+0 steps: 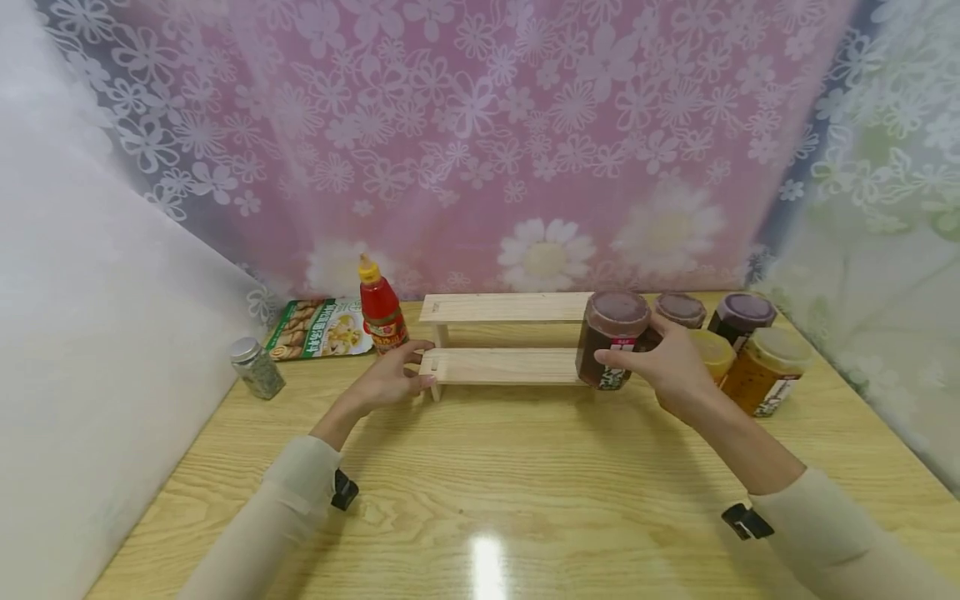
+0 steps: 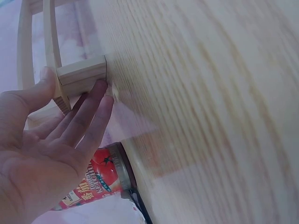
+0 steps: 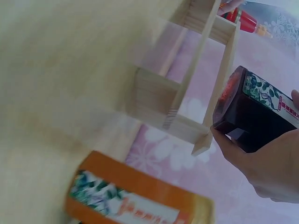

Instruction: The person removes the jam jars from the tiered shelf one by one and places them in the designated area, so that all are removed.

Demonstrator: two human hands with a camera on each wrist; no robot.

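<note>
A two-tier wooden rack [image 1: 517, 367] stands on the table, its upper board [image 1: 510, 307] behind the lower one. At its left end is my left hand [image 1: 386, 379]; in the left wrist view the thumb lies on the lower board's end and the fingers reach past it to the leg [image 2: 83, 74]. My right hand [image 1: 671, 371] grips a dark jar [image 1: 596, 333] with a pinkish-purple lid, thumb on its near side. In the head view the jar overlaps the rack's right end; in the right wrist view its base appears off the boards.
A red ketchup bottle [image 1: 382, 312] stands close beside the left hand, with a green food packet [image 1: 315, 327] behind it and a small glass shaker [image 1: 257, 371] further left. To the right are two dark jars [image 1: 742, 312] and two yellow-lidded jars [image 1: 768, 371]. A floral curtain [image 1: 480, 150] hangs behind.
</note>
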